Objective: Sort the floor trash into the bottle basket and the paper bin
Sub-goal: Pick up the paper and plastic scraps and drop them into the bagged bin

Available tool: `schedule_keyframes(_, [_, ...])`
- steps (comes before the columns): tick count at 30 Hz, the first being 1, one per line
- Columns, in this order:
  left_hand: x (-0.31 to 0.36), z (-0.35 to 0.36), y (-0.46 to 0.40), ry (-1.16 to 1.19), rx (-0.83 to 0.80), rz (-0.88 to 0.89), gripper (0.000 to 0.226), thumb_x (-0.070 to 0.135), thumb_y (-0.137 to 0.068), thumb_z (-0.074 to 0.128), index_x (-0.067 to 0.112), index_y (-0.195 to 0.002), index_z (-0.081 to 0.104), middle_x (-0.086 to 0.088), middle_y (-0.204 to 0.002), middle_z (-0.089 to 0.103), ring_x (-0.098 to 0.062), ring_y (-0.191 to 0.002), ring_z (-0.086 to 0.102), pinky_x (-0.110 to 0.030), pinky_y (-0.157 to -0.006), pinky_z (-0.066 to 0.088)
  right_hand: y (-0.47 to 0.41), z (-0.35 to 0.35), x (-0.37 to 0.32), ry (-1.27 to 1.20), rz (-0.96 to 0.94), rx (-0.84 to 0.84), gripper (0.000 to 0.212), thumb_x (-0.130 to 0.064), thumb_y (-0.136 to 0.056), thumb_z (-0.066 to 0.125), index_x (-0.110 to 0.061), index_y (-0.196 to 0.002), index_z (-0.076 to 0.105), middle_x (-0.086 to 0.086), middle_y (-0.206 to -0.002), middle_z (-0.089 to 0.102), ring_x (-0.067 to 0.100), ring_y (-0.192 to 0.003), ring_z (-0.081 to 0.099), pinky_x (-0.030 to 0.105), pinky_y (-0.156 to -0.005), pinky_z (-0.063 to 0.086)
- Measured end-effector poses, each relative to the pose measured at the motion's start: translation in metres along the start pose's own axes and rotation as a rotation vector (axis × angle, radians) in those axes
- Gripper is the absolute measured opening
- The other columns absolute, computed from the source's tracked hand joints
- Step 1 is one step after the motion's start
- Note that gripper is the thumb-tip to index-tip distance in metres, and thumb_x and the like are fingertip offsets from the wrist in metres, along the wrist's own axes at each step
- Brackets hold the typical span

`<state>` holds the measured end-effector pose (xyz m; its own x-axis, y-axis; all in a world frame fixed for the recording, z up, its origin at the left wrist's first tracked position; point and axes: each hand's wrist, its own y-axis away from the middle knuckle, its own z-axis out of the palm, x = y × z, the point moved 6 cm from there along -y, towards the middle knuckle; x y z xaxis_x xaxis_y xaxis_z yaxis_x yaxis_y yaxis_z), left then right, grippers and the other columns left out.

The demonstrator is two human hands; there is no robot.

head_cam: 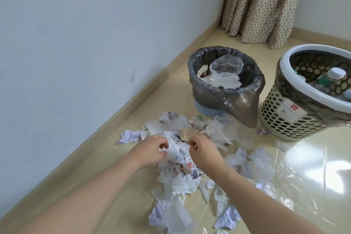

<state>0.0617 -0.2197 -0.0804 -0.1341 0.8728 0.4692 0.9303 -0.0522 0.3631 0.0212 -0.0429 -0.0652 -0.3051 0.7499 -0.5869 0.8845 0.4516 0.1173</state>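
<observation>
Head view shows both hands down in the paper scraps (178, 159) heaped on the floor beside the wall. Left hand (152, 152) has its grip curled round a crumpled printed sheet; right hand (203, 153) pinches the same wad. Paper gathering seems in hand. Next, the bundle likely needs lifting to the paper bin (226, 81), near the bottle basket (303, 104), without shedding pieces.
</observation>
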Motion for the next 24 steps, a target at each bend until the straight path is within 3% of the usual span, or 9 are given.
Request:
schedule_keyframes(3, [-0.009,0.034,0.017,-0.014,-0.096,-0.027,0.006,0.033,-0.086,0.058,0.030,-0.089,0.061,0.012,-0.097,0.056,-0.011,-0.090,0.056,-0.026,-0.077,0.048,0.020,0.029,0.016,-0.044,0.151,-0.203,0.023,-0.019,-0.086,0.048,-0.022,-0.107,0.056,-0.007,-0.102,0.058,0.011,-0.084,0.057,0.017,-0.058,0.042])
schedule_keyframes(6, [-0.014,0.039,0.021,0.006,-0.014,-0.062,0.010,0.025,-0.089,0.053,0.024,-0.095,0.061,0.009,-0.098,0.055,-0.013,-0.090,0.056,-0.030,-0.081,0.050,0.027,0.045,0.020,0.036,0.165,-0.330,0.036,-0.038,-0.083,0.056,-0.025,-0.116,0.050,-0.008,-0.107,0.057,0.012,-0.090,0.055,0.020,-0.063,0.039])
schedule_keyframes(11, [-0.017,0.029,0.016,-0.012,0.074,-0.065,0.016,0.018,-0.091,0.049,0.022,-0.106,0.056,0.007,-0.107,0.051,-0.015,-0.094,0.053,-0.032,-0.079,0.049,0.023,0.048,0.013,0.087,0.096,-0.302,0.012,-0.019,-0.088,0.053,-0.017,-0.095,0.062,-0.002,-0.097,0.062,0.015,-0.087,0.058,0.030,-0.076,0.051])
schedule_keyframes(15, [-0.012,0.017,0.003,-0.140,0.160,-0.026,0.038,0.022,-0.089,0.053,0.024,-0.127,0.050,0.004,-0.125,0.045,-0.020,-0.115,0.043,-0.033,-0.091,0.044,0.015,0.026,0.013,0.037,0.121,-0.320,0.007,-0.015,-0.088,0.051,-0.016,-0.085,0.058,-0.003,-0.083,0.061,0.011,-0.069,0.054,0.025,-0.060,0.046])
schedule_keyframes(17, [-0.010,0.020,-0.004,-0.198,0.122,-0.055,0.047,0.032,-0.087,0.057,0.026,-0.133,0.048,0.003,-0.130,0.044,-0.022,-0.122,0.040,-0.035,-0.099,0.039,0.008,0.004,0.015,0.013,0.121,-0.311,0.007,-0.014,-0.087,0.055,-0.016,-0.081,0.057,-0.003,-0.079,0.060,0.009,-0.065,0.052,0.024,-0.059,0.047])
schedule_keyframes(21, [0.000,0.024,-0.012,-0.451,0.057,-0.075,0.034,0.035,-0.088,0.055,0.025,-0.121,0.056,0.001,-0.122,0.051,-0.024,-0.118,0.044,-0.035,-0.100,0.030,-0.001,-0.048,0.024,-0.013,0.159,-0.201,0.008,-0.013,-0.090,0.054,-0.013,-0.084,0.059,-0.002,-0.077,0.066,0.010,-0.062,0.060,0.023,-0.054,0.049])
schedule_keyframes(24, [0.007,0.018,-0.011,-0.416,0.118,-0.082,0.019,0.024,-0.091,0.048,0.023,-0.103,0.062,0.001,-0.111,0.058,-0.024,-0.110,0.051,-0.034,-0.094,0.033,-0.003,-0.077,0.033,-0.015,0.175,-0.119,0.009,-0.016,-0.090,0.054,-0.013,-0.083,0.059,-0.003,-0.073,0.066,0.005,-0.058,0.062,0.017,-0.050,0.045])
